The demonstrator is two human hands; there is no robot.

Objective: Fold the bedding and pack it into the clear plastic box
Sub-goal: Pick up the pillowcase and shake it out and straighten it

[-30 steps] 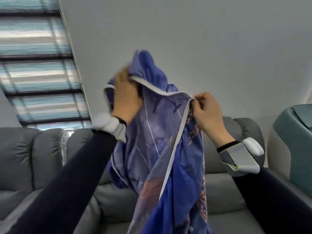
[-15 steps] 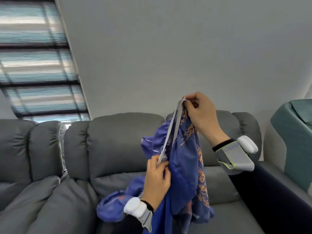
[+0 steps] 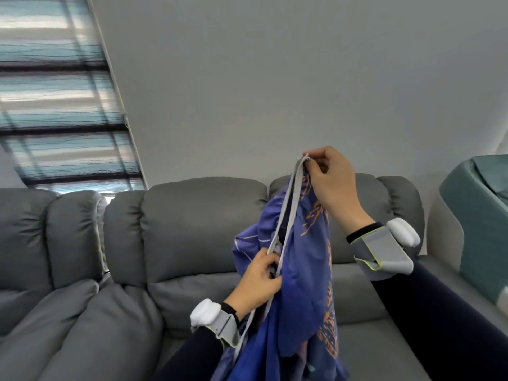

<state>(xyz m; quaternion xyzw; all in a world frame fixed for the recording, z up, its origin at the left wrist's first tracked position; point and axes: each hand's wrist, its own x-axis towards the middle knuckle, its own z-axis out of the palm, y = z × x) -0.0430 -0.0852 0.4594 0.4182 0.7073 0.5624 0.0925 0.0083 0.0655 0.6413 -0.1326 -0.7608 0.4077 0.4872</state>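
The left hand (image 3: pixel 257 283) has gone down from beside the right hand (image 3: pixel 331 185) and is now below it, fingers curled, pinching the white piped edge (image 3: pixel 288 215) of the blue-purple printed fabric bedding (image 3: pixel 305 270). The right hand, higher, pinches the corner of the same edge w/ thumb and fingertips. So the edge is drawn taut betw. both hands; I judge a side is being found for the first fold. Vs. half a sec. ago almost nothing differs. The bedding hangs below the hands, before the grey leather sofa (image 3: pixel 192 229); the clear box is not in view.
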